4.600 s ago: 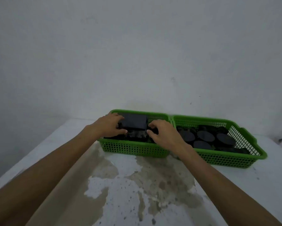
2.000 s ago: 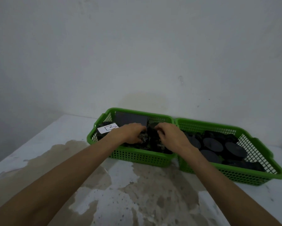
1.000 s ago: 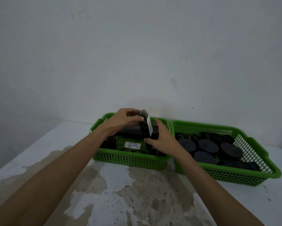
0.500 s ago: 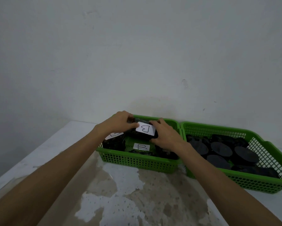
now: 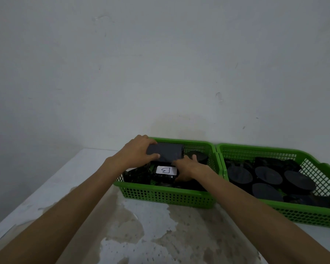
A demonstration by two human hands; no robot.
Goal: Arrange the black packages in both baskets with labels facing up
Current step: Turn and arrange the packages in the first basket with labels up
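Observation:
Two green mesh baskets stand side by side against the wall. Inside the left basket [image 5: 166, 196] lie black packages; one at the front [image 5: 166, 173] shows a white label marked B facing up. My left hand [image 5: 139, 152] and my right hand [image 5: 189, 166] both grip a flat black rectangular package [image 5: 169, 152] held over the basket's far part, its plain dark side up. A round black package [image 5: 198, 156] sits behind my right hand. The right basket [image 5: 310, 214] holds several round black packages [image 5: 268, 175] with plain tops.
A white wall rises directly behind the baskets. The table [image 5: 150, 235] has a worn, stained patch in front of the baskets and its left edge runs diagonally at the left.
The package with the B label that both hands held now lies in the left basket, label up. Both hands have moved back and taken hold of a flat black package with its plain side up.

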